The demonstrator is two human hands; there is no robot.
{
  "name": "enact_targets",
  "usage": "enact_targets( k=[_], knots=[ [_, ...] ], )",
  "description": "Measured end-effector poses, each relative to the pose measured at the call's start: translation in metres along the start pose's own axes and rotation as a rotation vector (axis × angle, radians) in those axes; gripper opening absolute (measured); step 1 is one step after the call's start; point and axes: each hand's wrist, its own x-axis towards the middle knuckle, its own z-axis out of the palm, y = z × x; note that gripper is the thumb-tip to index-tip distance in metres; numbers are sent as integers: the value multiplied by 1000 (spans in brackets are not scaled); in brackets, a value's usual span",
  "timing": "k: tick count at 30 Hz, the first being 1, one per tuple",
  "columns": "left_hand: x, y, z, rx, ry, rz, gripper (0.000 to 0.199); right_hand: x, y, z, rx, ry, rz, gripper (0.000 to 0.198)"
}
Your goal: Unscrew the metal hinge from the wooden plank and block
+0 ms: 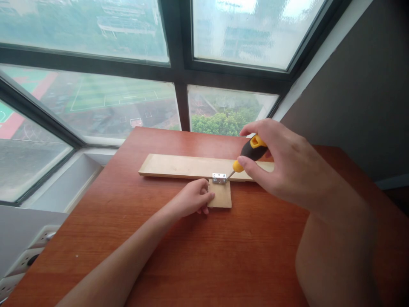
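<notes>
A small metal hinge (219, 178) joins or bridges a long pale wooden board (179, 165) and a small square piece of wood (221, 198) in front of it. My left hand (197, 197) grips the small wood piece by its left edge, thumb on top. In my right hand (281, 160) is a screwdriver (251, 152) with a black and yellow handle, held tilted between thumb and fingers. Its tip reaches down to the hinge's right end; the screw there is too small to make out. The right part of the board is hidden behind my right hand.
Both pieces of wood lie on a reddish-brown wooden table (198, 256). Dark-framed windows (182, 72) stand beyond its far edge, and a dark wall (358, 98) is at the right. White power sockets (24, 260) are at the lower left.
</notes>
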Motion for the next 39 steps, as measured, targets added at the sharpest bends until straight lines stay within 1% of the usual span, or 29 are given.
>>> enact_targets(
  k=[3,5,7,8,10,12,14,17,20,22,26,28,32,34,36,39],
  knots=[
    [0,0,0,-3,-1,-3,24,3,0,3,-124,68,84,31],
    [0,0,0,-8,3,-8,24,4,0,5,-149,96,92,27],
    [0,0,0,-5,5,-8,24,4,0,5,-127,105,66,22],
    [0,-1,0,-2,5,-7,23,3,-1,4,-99,98,41,24],
    [0,-1,0,4,3,-6,23,0,-1,2,-27,57,-15,34],
    [1,-2,0,5,2,-3,22,-2,-2,1,11,-4,-28,42],
    [1,-2,0,5,3,0,22,-2,-4,1,-32,-33,34,40],
    [0,-2,0,9,8,1,22,1,-5,2,-171,8,155,29],
    [0,-3,0,11,7,2,22,4,-3,4,-230,50,184,25],
    [1,-4,0,8,1,2,23,4,-1,4,-172,43,152,24],
    [2,-4,0,1,3,2,22,0,1,4,61,-41,36,45],
    [2,-3,0,0,5,-2,21,-2,0,4,78,-51,21,49],
    [1,-1,0,12,4,-2,21,0,1,5,-122,28,133,39],
    [1,0,0,17,4,-3,21,2,2,6,-216,46,189,34],
    [1,0,0,19,5,-5,21,3,4,5,-275,40,218,31],
    [2,-1,0,20,3,-4,22,4,6,3,-323,35,227,29]
  ],
)
